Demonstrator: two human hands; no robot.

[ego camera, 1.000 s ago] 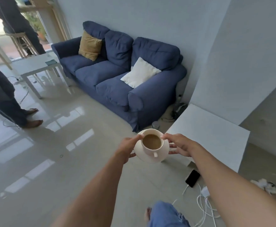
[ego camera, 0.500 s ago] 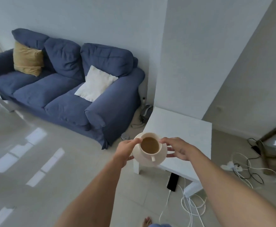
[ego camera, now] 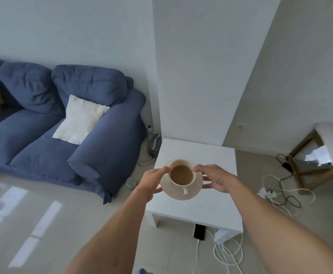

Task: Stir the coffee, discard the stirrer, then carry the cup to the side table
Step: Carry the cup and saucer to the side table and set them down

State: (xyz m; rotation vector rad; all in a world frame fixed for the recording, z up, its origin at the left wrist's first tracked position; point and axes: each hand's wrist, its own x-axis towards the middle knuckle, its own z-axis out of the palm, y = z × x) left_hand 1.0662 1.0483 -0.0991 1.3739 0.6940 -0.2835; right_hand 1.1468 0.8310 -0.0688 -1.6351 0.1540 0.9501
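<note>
A cream cup (ego camera: 181,176) full of milky coffee stands on a cream saucer (ego camera: 191,191), its handle pointing toward me. My left hand (ego camera: 151,180) grips the saucer's left rim and my right hand (ego camera: 215,177) grips its right rim, thumbs against the cup. Cup and saucer hang in the air above the white square side table (ego camera: 205,155), over its left middle. No stirrer is in view.
A blue sofa (ego camera: 43,141) with a white cushion (ego camera: 78,119) stands left of the table. A wall column rises behind the table. A phone (ego camera: 199,231) and white cables (ego camera: 227,252) lie on the floor in front; a wooden-legged chair (ego camera: 320,151) stands at right.
I have walked closer and turned right: the side table now lies directly beneath the cup, the sofa has slid left, and the chair has come into view. Both hands keep hold of the saucer.
</note>
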